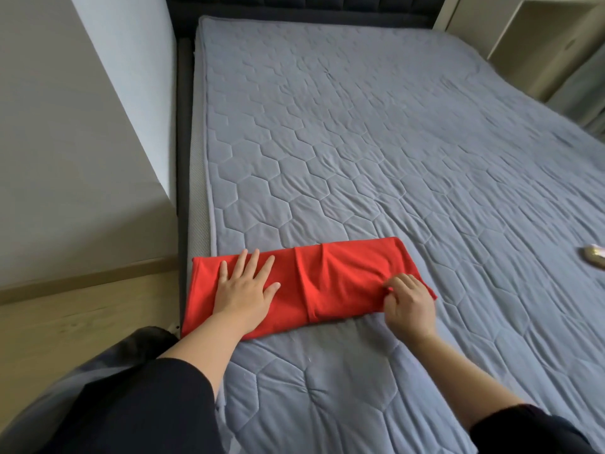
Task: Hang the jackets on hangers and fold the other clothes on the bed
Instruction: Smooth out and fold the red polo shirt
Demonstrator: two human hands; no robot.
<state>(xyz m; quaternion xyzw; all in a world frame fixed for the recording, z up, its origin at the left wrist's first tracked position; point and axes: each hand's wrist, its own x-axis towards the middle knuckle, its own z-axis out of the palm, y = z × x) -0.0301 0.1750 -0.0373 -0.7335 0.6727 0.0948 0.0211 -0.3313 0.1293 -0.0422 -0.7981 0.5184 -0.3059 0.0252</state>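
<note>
Red garment: left hand presses flat; right hand pinches its edge.

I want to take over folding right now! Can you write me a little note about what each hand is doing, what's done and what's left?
Left hand: flat, fingers spread, pressing the left part of the red cloth garment.
Right hand: fingers curled, pinching the garment's right end.
Where: the garment lies as a long strip near the corner of the grey quilted bed cover.
Done: folded lengthwise into that strip.
Left: probably fold the right end over toward the left hand. No jackets or hangers in view; a small pale thing at the right edge is too blurred to name.
</note>
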